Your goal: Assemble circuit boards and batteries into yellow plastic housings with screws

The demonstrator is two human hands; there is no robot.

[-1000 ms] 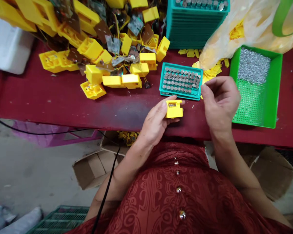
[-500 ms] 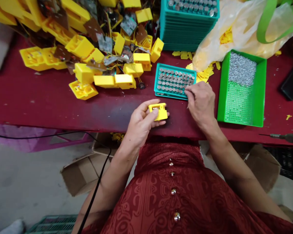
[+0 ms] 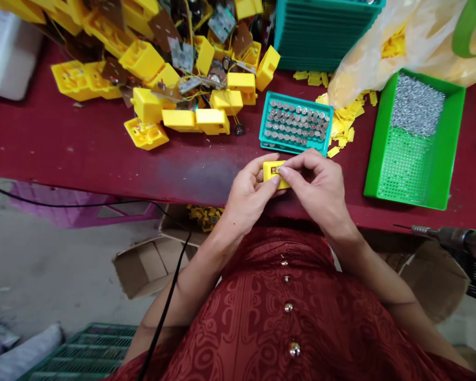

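My left hand [image 3: 250,186] holds a small yellow plastic housing [image 3: 267,170] near the table's front edge, thumb on its near side and fingers behind. A slot in the housing's upper face shows a bit of metal. My right hand [image 3: 320,182] is closed in a pinch over that slot, thumb and forefinger pressing on a small silvery button cell that they mostly hide. Just beyond the hands lies a teal tray [image 3: 315,144] with rows of button cells [image 3: 291,119]; its near right corner is bare of cells.
Yellow housings with wires and circuit boards [image 3: 182,79] are heaped at the back left. A teal tray stack [image 3: 309,42], loose yellow pieces [image 3: 343,124] and a plastic bag [image 3: 357,58] lie behind. Rightward are a green basket [image 3: 454,153] of small metal parts and an electric screwdriver [image 3: 456,237].
My right hand has moved from the tray's near right corner to the yellow housing and now pinches at its slot. The whole view has shifted slightly.
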